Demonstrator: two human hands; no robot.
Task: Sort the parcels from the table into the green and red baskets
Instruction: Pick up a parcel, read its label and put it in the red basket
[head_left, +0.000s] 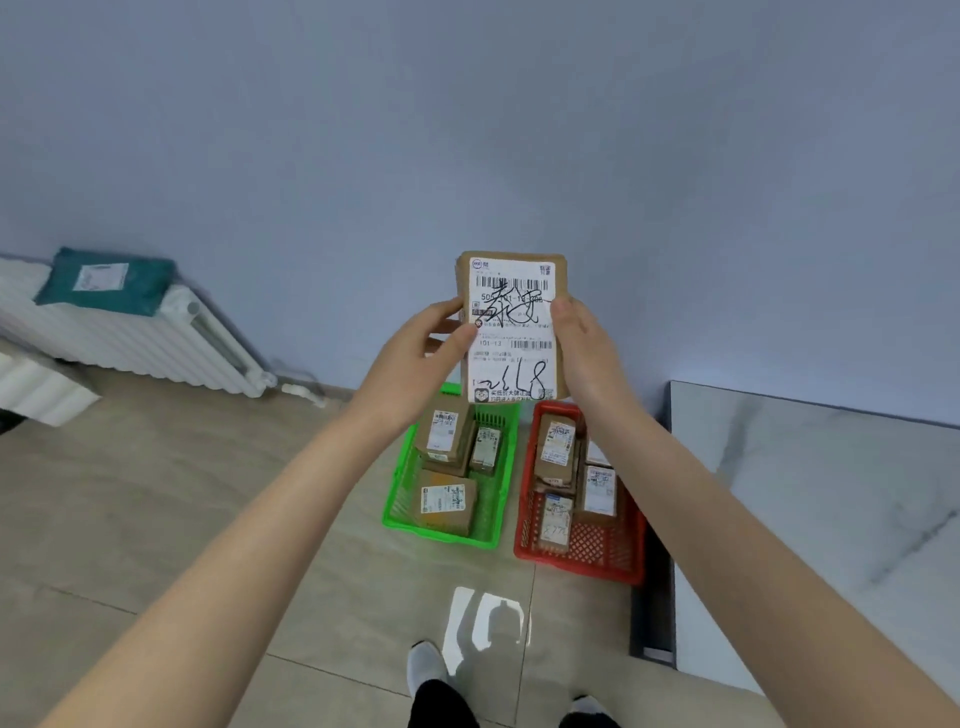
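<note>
Left hand (415, 358) and right hand (587, 353) are gripping a brown parcel (511, 322) by its side edges, holding it upright (label facing the camera, handwriting scrawled across it). Below the hands, a green basket (441, 536) and a red basket (587, 560) are sitting side by side on the floor (208, 493), both holding other parcels (444, 434); the marble bench (831, 493) is lying right of the right hand.

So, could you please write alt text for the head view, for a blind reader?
The left hand and right hand hold a brown parcel upright, label toward the camera, above a green basket and a red basket on the floor. Both baskets hold several parcels; a teal parcel lies on a radiator at left.
</note>
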